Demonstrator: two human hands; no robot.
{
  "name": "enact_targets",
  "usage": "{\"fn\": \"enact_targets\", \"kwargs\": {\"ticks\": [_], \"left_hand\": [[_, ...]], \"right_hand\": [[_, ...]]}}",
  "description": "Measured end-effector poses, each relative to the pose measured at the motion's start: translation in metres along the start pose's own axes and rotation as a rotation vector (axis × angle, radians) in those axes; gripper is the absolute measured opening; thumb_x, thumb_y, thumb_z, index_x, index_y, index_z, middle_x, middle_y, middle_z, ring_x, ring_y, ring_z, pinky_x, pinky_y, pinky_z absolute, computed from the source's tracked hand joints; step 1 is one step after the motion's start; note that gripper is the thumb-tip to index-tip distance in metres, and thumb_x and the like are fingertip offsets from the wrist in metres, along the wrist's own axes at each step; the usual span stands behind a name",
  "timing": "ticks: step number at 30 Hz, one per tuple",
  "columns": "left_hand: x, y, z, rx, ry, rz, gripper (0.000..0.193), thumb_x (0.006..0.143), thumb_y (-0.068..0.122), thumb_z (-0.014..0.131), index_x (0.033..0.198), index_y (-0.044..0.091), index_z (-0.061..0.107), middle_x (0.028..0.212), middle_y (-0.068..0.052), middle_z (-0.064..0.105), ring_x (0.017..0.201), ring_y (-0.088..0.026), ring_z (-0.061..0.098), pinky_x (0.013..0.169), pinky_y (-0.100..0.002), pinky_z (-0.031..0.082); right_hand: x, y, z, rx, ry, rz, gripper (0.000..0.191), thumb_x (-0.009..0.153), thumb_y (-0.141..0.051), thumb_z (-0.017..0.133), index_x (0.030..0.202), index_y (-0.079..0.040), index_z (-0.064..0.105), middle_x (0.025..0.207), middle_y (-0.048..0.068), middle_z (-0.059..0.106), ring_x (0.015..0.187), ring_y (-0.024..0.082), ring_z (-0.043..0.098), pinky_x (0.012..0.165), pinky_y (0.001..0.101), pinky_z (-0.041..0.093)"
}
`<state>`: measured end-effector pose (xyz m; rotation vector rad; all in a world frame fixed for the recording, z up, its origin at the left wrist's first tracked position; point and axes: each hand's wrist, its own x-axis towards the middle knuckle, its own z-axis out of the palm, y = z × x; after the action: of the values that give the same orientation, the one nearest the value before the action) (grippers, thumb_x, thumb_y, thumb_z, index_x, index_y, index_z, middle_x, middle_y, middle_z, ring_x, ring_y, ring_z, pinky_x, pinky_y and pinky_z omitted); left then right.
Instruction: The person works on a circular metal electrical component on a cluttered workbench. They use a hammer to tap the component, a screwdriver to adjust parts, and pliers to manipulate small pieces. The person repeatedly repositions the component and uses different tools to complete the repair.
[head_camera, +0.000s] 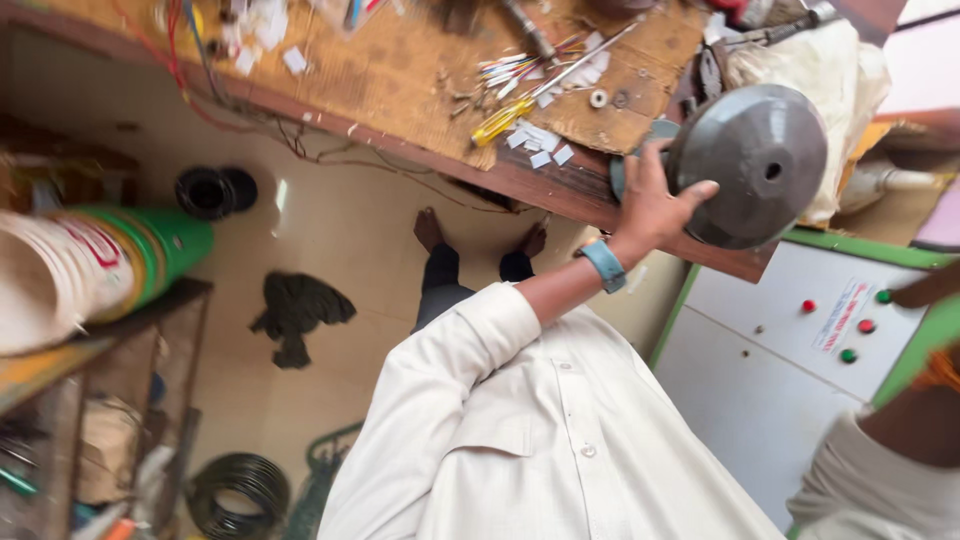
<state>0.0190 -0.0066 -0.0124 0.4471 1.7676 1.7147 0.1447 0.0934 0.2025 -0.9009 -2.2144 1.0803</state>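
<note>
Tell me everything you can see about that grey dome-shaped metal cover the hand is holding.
The grey metal cover is round and domed, dull and dusty-looking, with a small dark hole near its centre and a raised ring around that. It looks like cast or pressed metal. It is held on edge, its domed face toward the camera, just off the wooden workbench edge. One hand grips its left rim, thumb across the front. Which hand it is cannot be told. A white control cabinet stands below it.
</note>
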Motion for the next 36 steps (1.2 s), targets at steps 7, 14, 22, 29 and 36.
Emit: {"fn": "enact_targets", "kwargs": {"ticks": [7, 14, 22, 29, 36], "left_hand": [[0.008, 0.015, -0.016, 0.022, -0.113, -0.119, 0.080, 0.073, 0.030, 0.088, 0.138, 0.004, 0.050, 0.128, -0.019, 0.056, 0.115, -0.030, 0.060, 0.099, -0.042, 0.051], [0.011, 0.028, -0.028, -0.023, -0.173, -0.158, 0.071, 0.076, 0.026, 0.087, 0.134, 0.003, 0.053, 0.130, -0.016, 0.057, 0.108, -0.023, 0.066, 0.089, -0.035, 0.059], [0.005, 0.028, -0.022, -0.024, -0.133, -0.076, 0.071, 0.079, 0.025, 0.087, 0.139, 0.004, 0.054, 0.133, -0.016, 0.054, 0.111, -0.023, 0.063, 0.092, -0.036, 0.058], [0.003, 0.011, -0.009, -0.107, -0.071, -0.112, 0.073, 0.077, 0.023, 0.087, 0.140, 0.007, 0.053, 0.133, -0.016, 0.055, 0.113, -0.023, 0.063, 0.094, -0.036, 0.059], [0.004, 0.006, -0.003, 0.024, -0.019, -0.067, 0.076, 0.077, 0.025, 0.089, 0.140, 0.007, 0.052, 0.131, -0.016, 0.051, 0.119, -0.026, 0.059, 0.101, -0.039, 0.054]], "right_hand": [[-0.035, 0.040, -0.001, -0.451, 0.163, -0.281, 0.050, 0.090, 0.001, 0.071, 0.132, 0.004, 0.045, 0.116, 0.014, 0.065, 0.104, 0.022, 0.067, 0.086, 0.0327, 0.058], [-0.059, 0.041, -0.074, -0.246, 0.076, 0.021, 0.048, 0.091, 0.005, 0.070, 0.133, 0.008, 0.047, 0.114, 0.019, 0.067, 0.103, 0.027, 0.069, 0.086, 0.0371, 0.058], [-0.033, 0.067, -0.011, -0.519, 0.049, -0.322, 0.046, 0.091, 0.009, 0.068, 0.134, 0.013, 0.050, 0.111, 0.025, 0.069, 0.102, 0.032, 0.071, 0.087, 0.0422, 0.058], [-0.033, 0.115, -0.062, -0.158, 0.156, -0.092, 0.011, 0.118, -0.002, 0.068, 0.113, 0.004, 0.060, 0.098, 0.015, 0.071, 0.082, 0.016, 0.069, 0.072, 0.0282, 0.054], [-0.008, 0.087, -0.008, -0.721, 0.060, -0.462, 0.038, 0.112, -0.011, 0.058, 0.133, 0.020, 0.054, 0.086, 0.017, 0.064, 0.072, 0.024, 0.066, 0.074, 0.0373, 0.059]]}}
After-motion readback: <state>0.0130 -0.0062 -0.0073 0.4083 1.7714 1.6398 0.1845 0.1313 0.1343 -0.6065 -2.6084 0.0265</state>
